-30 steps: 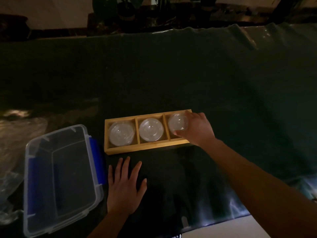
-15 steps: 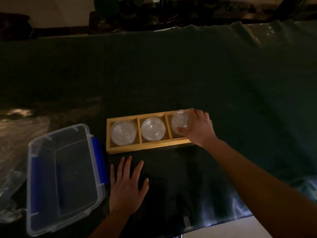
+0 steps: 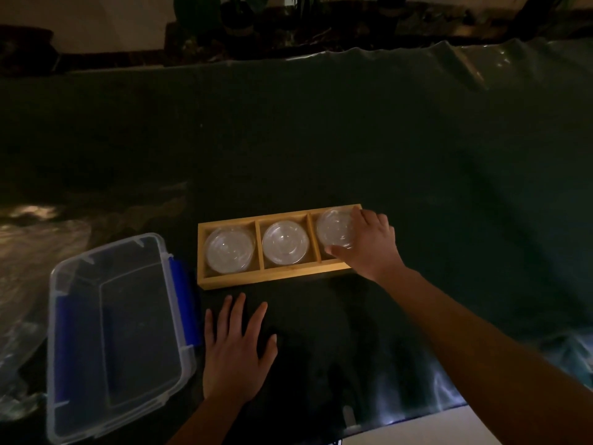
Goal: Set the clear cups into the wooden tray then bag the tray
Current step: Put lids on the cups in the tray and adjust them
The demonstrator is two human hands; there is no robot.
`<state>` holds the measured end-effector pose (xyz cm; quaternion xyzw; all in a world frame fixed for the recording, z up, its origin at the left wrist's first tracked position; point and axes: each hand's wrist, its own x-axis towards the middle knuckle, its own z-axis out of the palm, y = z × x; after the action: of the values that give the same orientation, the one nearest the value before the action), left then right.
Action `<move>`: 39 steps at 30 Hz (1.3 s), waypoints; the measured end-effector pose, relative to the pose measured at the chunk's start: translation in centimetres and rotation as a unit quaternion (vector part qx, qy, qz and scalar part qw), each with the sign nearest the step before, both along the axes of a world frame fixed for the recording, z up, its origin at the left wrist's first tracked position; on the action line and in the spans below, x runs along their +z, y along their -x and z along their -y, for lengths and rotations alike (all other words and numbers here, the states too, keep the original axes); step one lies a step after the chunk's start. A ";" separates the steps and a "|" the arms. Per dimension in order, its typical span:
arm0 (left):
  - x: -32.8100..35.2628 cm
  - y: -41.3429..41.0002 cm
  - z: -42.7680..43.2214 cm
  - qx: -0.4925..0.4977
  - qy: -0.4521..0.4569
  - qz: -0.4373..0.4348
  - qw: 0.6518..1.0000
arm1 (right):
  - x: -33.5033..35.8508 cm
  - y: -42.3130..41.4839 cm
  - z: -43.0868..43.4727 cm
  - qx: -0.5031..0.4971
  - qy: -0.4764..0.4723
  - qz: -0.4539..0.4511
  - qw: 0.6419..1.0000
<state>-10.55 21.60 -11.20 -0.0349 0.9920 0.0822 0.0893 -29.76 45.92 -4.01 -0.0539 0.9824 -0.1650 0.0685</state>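
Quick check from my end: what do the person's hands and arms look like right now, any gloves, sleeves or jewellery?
Both hands are bare: no gloves on the left hand or the right hand. Both forearms show uncovered, with no sleeve in view. I see no watch, ring or bracelet, though the light is dim.

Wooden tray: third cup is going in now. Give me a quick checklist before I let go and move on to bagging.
1. Left compartment of the light wooden three-slot tray holds a clear lidded plastic cup: ok.
2. Middle cup seated: ok.
3. Right cup fully down in its slot: cannot tell; the right hand has its grip on it.
4. Left hand free, flat on the dark cloth: ok.
5. Bag ready: cannot tell; only crinkled clear plastic shows at the left edge.
6. Clear blue-latched bin clear of tray: ok.
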 end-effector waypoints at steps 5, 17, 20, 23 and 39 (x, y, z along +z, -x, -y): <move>-0.4 0.0 0.1 0.000 0.001 0.001 1.000 | -0.1 0.1 -0.1 0.003 -0.004 -0.010 1.000; 0.3 0.1 -0.2 0.007 -0.003 0.001 1.000 | 0.8 -0.5 -0.4 0.016 0.006 -0.013 1.000; 0.6 0.4 0.1 0.009 -0.022 0.007 1.000 | 1.5 -0.7 -0.4 0.073 -0.015 -0.046 0.996; 0.5 0.6 0.9 -0.005 -0.031 0.036 0.999 | 1.7 -0.8 0.2 0.147 -0.054 -0.033 0.987; -0.8 0.0 1.0 -0.027 -0.001 0.026 0.999 | -0.9 -0.7 -0.3 0.021 0.062 -0.025 0.998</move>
<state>-10.51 20.60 -11.99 -0.0100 0.9898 0.0801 0.1170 -29.10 46.26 -4.91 -0.0829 0.9703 -0.2228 0.0436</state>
